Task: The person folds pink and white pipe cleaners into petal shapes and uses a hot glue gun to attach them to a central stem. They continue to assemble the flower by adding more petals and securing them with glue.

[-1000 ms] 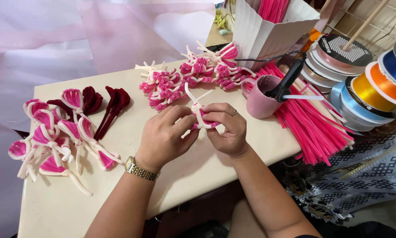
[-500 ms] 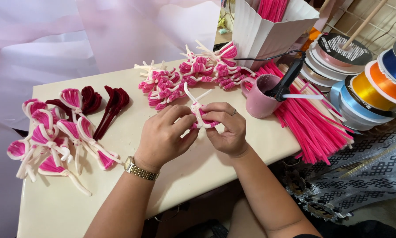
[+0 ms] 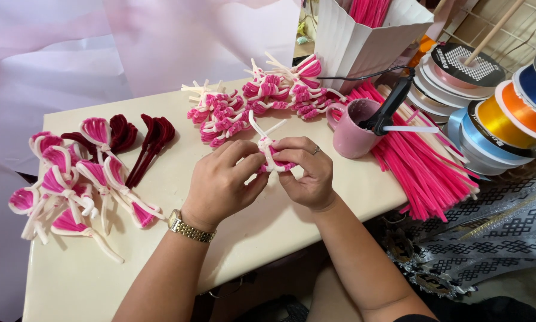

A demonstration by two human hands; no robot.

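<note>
Both of my hands meet over the middle of the cream table (image 3: 292, 220). My left hand (image 3: 223, 182), with a gold watch at the wrist, and my right hand (image 3: 306, 170), with a ring, pinch a small pink and white pipe-cleaner bow (image 3: 266, 146). White stem ends stick up from it between my fingers. Behind my hands lies a heap of finished pink and white bows (image 3: 253, 98).
At the left lie pink and white petal shapes (image 3: 71, 185) and dark red ones (image 3: 139, 137). A pink mug (image 3: 352, 128) holds a black glue gun (image 3: 390, 107). Loose pink pipe cleaners (image 3: 426, 173), ribbon spools (image 3: 500, 113) and a white box (image 3: 363, 42) fill the right.
My fingers have shifted slightly on the bow, twisting the white stem. Both hands stay in the same spot over the table.
</note>
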